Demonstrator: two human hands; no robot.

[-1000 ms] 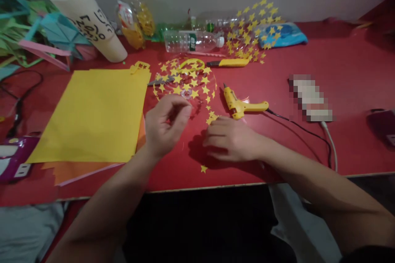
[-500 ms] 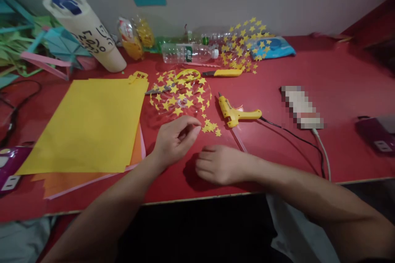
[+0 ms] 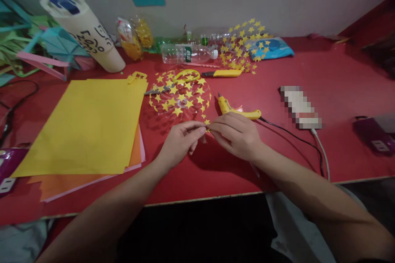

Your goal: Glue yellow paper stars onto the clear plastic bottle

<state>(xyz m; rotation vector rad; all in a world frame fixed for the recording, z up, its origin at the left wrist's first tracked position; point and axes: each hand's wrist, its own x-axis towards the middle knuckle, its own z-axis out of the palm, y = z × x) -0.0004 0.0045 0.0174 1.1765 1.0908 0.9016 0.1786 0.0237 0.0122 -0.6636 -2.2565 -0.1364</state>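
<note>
My left hand (image 3: 182,141) and my right hand (image 3: 240,135) meet fingertip to fingertip above the red table. Both are closed in a pinch, and whatever lies between the fingers is too small to name. Just behind the fingertips, small yellow paper stars (image 3: 206,122) show, partly covered by my hands. Beyond them lies a clear plastic piece dotted with yellow stars (image 3: 189,104). The yellow glue gun (image 3: 224,106) rests behind my right hand, which hides part of its body. Yellow-handled scissors (image 3: 187,74) lie partly behind the star-covered piece.
A stack of coloured paper, yellow sheet (image 3: 89,127) on top, lies left. At the back are a cutter knife (image 3: 226,73), a plastic bottle (image 3: 175,53), a second star-covered piece (image 3: 242,47) and a white tumbler (image 3: 101,45). A phone (image 3: 300,107) lies right, cables trailing.
My right hand has risen from near the table edge and come forward to the left hand's fingertips, now covering part of the glue gun. My left hand has shifted slightly right, its pinch closing.
</note>
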